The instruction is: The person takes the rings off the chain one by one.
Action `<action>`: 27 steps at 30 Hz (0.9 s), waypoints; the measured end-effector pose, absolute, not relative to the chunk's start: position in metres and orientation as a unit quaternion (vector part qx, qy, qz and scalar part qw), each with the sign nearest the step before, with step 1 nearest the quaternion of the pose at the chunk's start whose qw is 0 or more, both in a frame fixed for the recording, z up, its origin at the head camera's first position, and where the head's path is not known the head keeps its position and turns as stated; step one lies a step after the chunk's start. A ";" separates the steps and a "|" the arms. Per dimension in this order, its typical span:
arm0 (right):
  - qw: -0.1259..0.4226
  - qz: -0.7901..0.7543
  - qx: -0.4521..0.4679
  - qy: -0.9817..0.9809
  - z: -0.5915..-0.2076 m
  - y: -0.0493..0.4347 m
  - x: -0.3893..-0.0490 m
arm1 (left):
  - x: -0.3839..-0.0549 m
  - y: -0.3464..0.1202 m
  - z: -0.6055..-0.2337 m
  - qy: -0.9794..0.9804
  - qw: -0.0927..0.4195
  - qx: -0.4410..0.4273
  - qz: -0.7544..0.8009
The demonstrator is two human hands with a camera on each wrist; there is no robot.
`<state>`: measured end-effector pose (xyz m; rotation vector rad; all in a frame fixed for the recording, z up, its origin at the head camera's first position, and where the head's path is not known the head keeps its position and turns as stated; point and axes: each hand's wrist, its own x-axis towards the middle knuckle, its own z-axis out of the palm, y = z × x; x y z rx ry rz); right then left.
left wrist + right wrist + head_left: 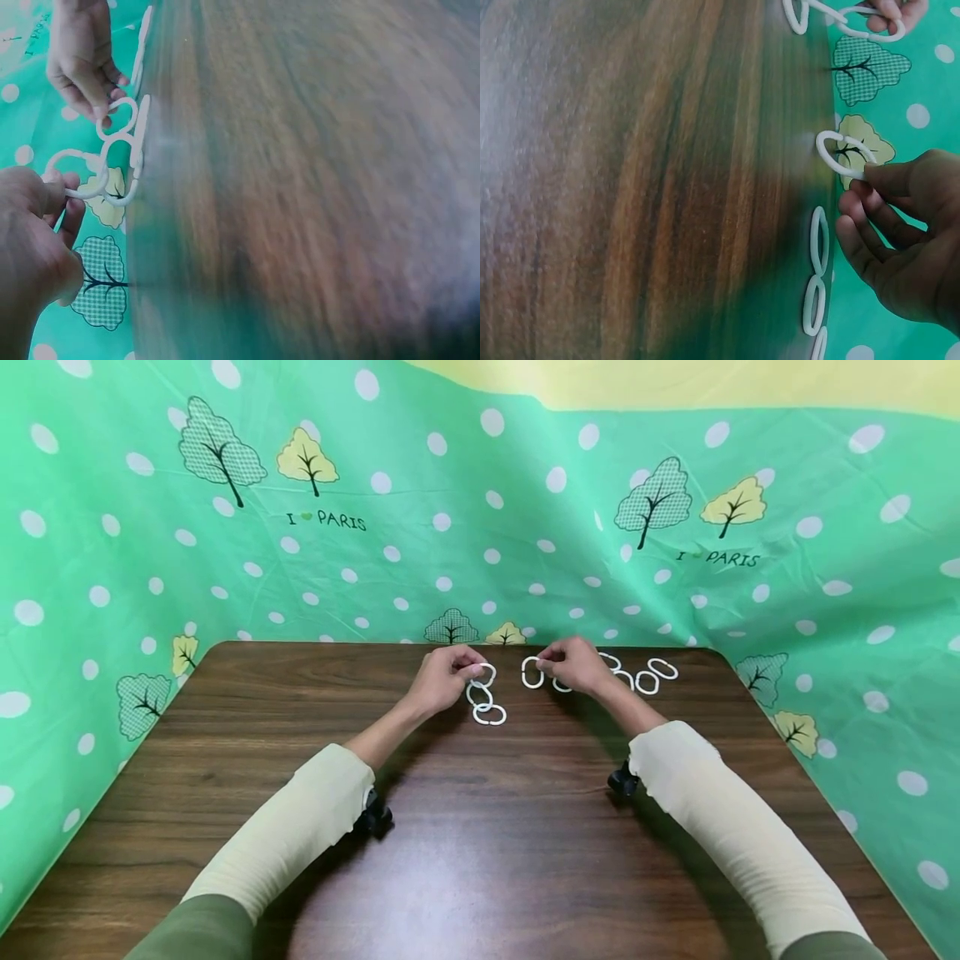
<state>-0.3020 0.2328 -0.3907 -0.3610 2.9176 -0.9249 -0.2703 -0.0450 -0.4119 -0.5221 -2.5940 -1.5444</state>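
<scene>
Near the back of the table, my left hand (442,681) pinches the top ring of a short chain of three white plastic chain links (478,722). The chain hangs down toward the tabletop; in the left wrist view its middle link (104,161) passes through the held one. To the right, my right hand (576,665) grips a single white link (524,673) between thumb and fingers, apart from the chain. That single link (827,159) has a small gap in its loop in the right wrist view.
Several loose white links (638,683) lie along the table's back edge, some partly hidden behind the right hand. The brown wood-grain table (480,827) meets a green dotted cloth (405,560) behind it. A dark wrist camera (375,817) sits under the left sleeve.
</scene>
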 end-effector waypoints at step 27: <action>-0.011 -0.294 -0.141 0.945 -0.395 0.235 -0.302 | -0.271 -0.042 -0.393 -0.851 0.012 -0.195 -0.488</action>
